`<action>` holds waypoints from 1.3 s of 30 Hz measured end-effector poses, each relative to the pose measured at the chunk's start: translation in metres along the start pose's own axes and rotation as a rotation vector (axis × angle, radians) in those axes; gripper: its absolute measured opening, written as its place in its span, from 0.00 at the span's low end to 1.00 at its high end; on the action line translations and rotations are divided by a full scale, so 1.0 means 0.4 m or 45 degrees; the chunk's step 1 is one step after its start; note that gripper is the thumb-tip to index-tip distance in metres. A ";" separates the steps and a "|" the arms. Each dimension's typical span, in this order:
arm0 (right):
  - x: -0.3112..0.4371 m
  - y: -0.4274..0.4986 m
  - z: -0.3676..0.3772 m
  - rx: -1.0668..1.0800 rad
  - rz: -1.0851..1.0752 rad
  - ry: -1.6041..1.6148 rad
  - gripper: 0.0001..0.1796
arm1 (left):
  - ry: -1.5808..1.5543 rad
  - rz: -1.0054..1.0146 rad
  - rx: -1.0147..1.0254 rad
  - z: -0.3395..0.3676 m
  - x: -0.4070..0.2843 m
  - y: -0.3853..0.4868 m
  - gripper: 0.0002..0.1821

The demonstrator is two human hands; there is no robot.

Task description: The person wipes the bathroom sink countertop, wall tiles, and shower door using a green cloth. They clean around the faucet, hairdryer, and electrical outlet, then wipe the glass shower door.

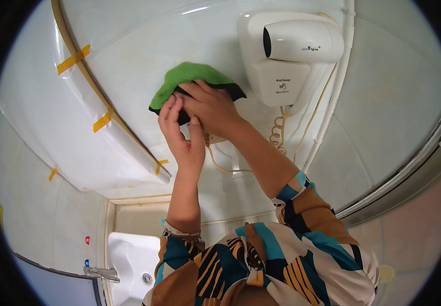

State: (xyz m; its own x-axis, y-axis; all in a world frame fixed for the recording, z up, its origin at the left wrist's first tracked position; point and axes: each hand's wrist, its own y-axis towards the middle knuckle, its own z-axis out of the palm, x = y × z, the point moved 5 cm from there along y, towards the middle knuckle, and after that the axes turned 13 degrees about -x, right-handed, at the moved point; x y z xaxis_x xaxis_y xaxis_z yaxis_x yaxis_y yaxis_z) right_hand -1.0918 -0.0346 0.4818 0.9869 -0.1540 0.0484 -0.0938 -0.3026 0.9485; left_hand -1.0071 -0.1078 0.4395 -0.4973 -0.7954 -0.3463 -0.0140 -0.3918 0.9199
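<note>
A green cloth with a black underside [197, 72] lies folded against the pale tiled wall, at the upper middle of the view. My right hand [214, 107] presses on it with spread fingers over the black part. My left hand [178, 124] is beside it, its fingertips at the cloth's lower left edge and touching or close to my right hand; whether it grips the cloth cannot be told. Just below my hands, a beige plug with its cord [206, 139] sits at a wall socket [217, 140], partly hidden by my right hand.
A white wall-hung hair dryer [300, 42] with a coiled cord [278, 132] is mounted to the right. White sheeting held by yellow tape [102, 119] covers a framed panel at left. Lower left are a white washbasin [128, 244] and a metal faucet [104, 273]. White conduit [329, 111] runs down the wall.
</note>
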 end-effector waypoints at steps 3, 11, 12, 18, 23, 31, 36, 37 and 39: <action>-0.022 -0.034 -0.029 -0.206 -0.087 0.073 0.19 | 0.180 -0.004 -0.002 -0.003 0.018 0.013 0.28; -0.035 0.018 -0.069 -0.703 -0.225 -0.012 0.17 | 0.675 0.515 0.085 0.059 0.025 0.155 0.39; -0.038 0.050 -0.072 -0.745 -0.269 -0.009 0.16 | 0.718 0.545 0.081 0.066 0.027 0.182 0.40; -0.037 0.095 -0.075 -0.716 -0.259 -0.177 0.18 | 0.842 0.632 0.112 0.068 0.049 0.198 0.42; -0.024 -0.007 -0.038 -0.278 -0.050 -0.196 0.26 | 0.839 0.563 0.188 0.020 0.075 0.131 0.43; -0.017 -0.012 -0.096 -0.386 -0.206 0.083 0.31 | 0.407 0.406 0.208 -0.013 0.011 0.185 0.36; 0.002 -0.035 -0.127 -0.604 -0.078 0.099 0.31 | 0.154 0.172 0.025 -0.044 -0.014 0.206 0.37; -0.002 -0.040 -0.127 -0.575 0.023 0.104 0.31 | 0.097 0.071 0.033 -0.047 -0.010 0.210 0.38; 0.001 -0.046 -0.135 -0.593 0.070 -0.040 0.30 | 0.144 0.165 0.101 -0.044 -0.028 0.214 0.38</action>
State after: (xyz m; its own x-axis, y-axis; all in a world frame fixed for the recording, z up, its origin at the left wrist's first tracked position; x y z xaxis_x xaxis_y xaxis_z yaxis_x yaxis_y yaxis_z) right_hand -1.0825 0.0218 0.4811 0.9769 -0.1887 0.1000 -0.0698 0.1600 0.9846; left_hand -0.9877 -0.1407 0.5189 -0.3988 -0.8855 -0.2382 -0.0268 -0.2484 0.9683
